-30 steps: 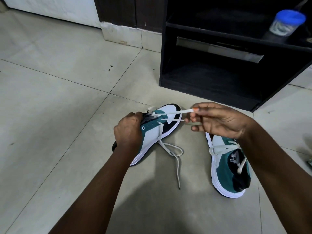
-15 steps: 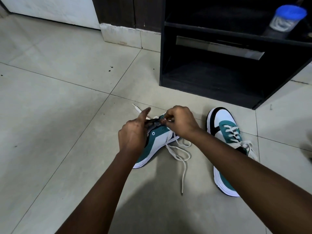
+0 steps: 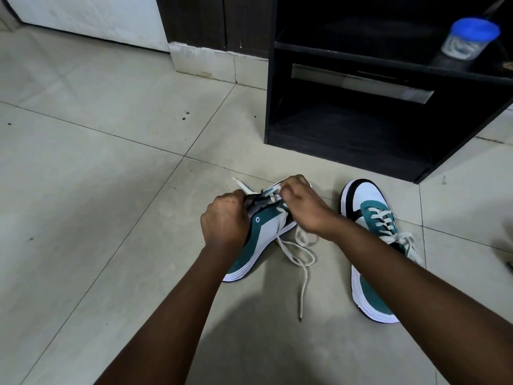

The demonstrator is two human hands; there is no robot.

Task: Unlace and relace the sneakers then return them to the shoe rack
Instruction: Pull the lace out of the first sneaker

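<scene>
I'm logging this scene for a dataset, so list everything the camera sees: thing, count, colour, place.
sneaker in hand: one, teal, white and black, tipped on its side on the floor at centre, partly laced
loose lace: one, white, trailing from that sneaker over the floor toward the camera
laced sneaker: one, teal, white and black, upright on the floor to the right
shoe rack: one, black, back right, lower shelf open
jar: one, clear with a blue lid, on the rack's upper shelf at right
floor: pale tiles with a few dark specks
left hand: one, grips the tipped sneaker's upper
right hand: one, fingers pinch the lace at the eyelets
</scene>
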